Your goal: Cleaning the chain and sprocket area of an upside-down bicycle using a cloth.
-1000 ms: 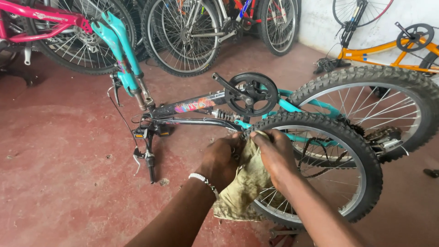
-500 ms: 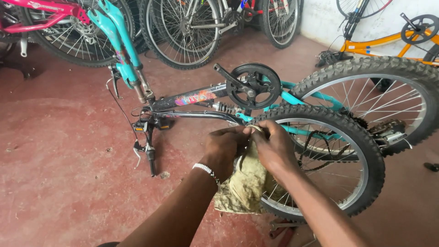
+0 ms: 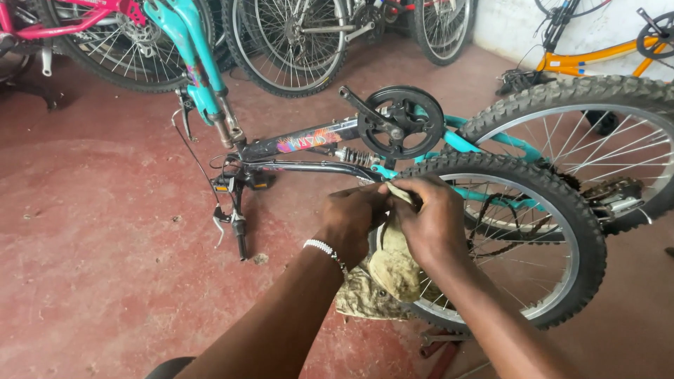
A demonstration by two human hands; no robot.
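A teal and black bicycle stands upside down on the red floor. Its loose front wheel with a knobby tyre leans in front of the frame. My left hand and my right hand are both closed on a dirty yellowish rag at the left rim of that wheel. The rag hangs down below my hands. A beaded bracelet is on my left wrist. The black chainring and crank sit just above my hands.
The bicycle's rear wheel is at the right. A pink bicycle and several other wheels stand along the back. An orange bicycle frame leans on the white wall. The handlebar and brake lever rest on the floor.
My hands and the rag stay at the wheel's rim; the rag has bunched up more under my right hand. The camera has shifted slightly.
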